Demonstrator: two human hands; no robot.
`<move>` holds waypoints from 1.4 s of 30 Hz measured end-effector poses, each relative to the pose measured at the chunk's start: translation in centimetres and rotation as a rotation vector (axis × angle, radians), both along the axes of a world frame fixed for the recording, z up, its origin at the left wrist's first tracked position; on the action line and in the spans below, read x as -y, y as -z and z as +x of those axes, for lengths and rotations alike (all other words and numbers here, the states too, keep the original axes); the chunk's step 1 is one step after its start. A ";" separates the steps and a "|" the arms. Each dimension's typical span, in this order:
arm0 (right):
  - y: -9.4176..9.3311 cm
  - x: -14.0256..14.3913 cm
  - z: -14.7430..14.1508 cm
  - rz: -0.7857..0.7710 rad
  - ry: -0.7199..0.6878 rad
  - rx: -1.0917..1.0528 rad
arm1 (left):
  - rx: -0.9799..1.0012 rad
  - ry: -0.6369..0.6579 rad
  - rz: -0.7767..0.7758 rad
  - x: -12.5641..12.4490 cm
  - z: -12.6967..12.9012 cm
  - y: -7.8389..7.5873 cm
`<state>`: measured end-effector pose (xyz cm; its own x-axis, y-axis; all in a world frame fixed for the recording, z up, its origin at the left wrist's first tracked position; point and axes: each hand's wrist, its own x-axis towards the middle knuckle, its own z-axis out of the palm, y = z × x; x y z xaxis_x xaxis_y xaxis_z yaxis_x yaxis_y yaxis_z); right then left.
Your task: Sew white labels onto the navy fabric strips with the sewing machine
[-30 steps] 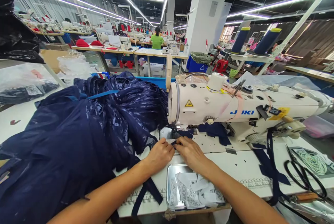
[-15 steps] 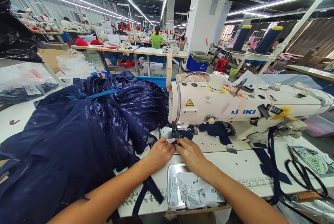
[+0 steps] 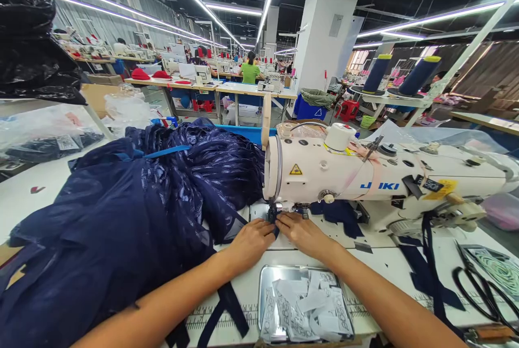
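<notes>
My left hand (image 3: 252,241) lies at the front of the sewing machine's presser foot (image 3: 273,212), its fingers closed and curled down on a small dark navy piece of fabric (image 3: 277,230). Close beside it on the right, my right hand (image 3: 302,235) pinches the same piece, with its fingertips nearly under the needle area. Most of the piece is hidden by the fingers. Above both hands is the head of the white sewing machine (image 3: 336,167). A big heap of navy garments (image 3: 162,196) spreads to the left, next to my left forearm.
A metal tray (image 3: 261,283) of printed white labels (image 3: 312,305) sits in front of the hands. Black scissors (image 3: 478,283) lie at the right, near navy strips (image 3: 432,272). More navy fabric (image 3: 338,215) is under the machine arm. Thread cones (image 3: 377,75) stand behind.
Both hands have moved slightly away from me, closer to the presser foot, and the right fingertips are now nearer the needle. The label tray shows more fully. The camera view has shifted a little.
</notes>
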<state>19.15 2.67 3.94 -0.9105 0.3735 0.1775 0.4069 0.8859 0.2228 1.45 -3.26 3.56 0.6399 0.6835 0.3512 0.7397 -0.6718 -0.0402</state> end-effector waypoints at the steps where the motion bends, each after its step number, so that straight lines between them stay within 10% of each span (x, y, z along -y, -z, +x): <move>1: 0.2 -0.2 0.1 -0.009 0.015 -0.013 | -0.007 -0.024 0.001 -0.2 0.4 0.1; 42: 0.7 -1.9 -0.1 0.029 0.099 -0.131 | -0.012 -0.221 0.286 -1.4 2.2 1.4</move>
<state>19.08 4.54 3.28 -0.8378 0.4530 0.3046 0.5190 0.8342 0.1867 3.69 -1.86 2.16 0.4932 0.6810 0.5413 0.8639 -0.4563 -0.2131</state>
